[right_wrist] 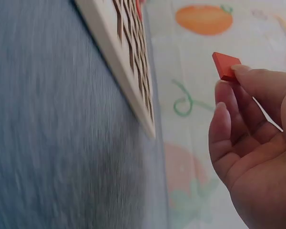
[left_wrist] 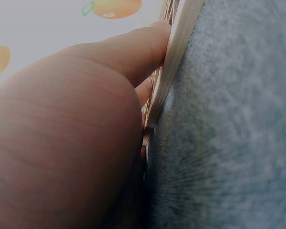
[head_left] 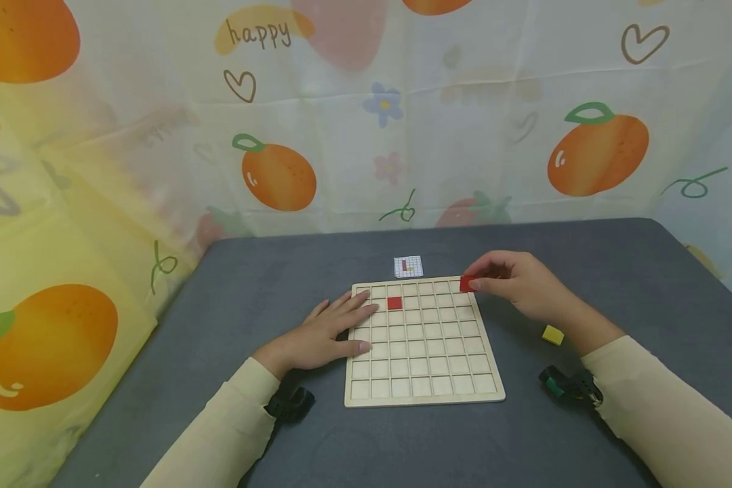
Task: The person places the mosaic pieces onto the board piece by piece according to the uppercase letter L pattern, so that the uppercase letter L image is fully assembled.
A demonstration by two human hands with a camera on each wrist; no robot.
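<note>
Head view is showing the red tile point(head_left: 467, 284) at the far right corner of the board point(head_left: 424, 402), its sides roughly lining up with the grid. It's looking about square, so both ways across are running nearly equal. Right wrist view is catching it tilted, one corner poking up and left and a thin edge showing on the left. From that side it's hanging apart from the board, though honestly it's hard to tell how high.

Looks-wise it's a plain, flat, bright red piece. A second red tile point(head_left: 394, 303) is sitting in the board, third column from the left, second row from the far side. The board itself is pale wood, lying flat on the dark grey table point(head_left: 250, 285).

Right hand point(head_left: 518, 281) is pinching the red tile by its near edge between thumb and fingertips, so it's clamped on that. Left hand point(head_left: 332, 335) is lying over the board's left edge, fingers stretched and spread apart, thumb off to the near side.

A yellow tile point(head_left: 552, 335) is resting on the table near the right wrist, and a small card point(head_left: 408, 266) with a printed grid is lying just past the board's far edge.
</note>
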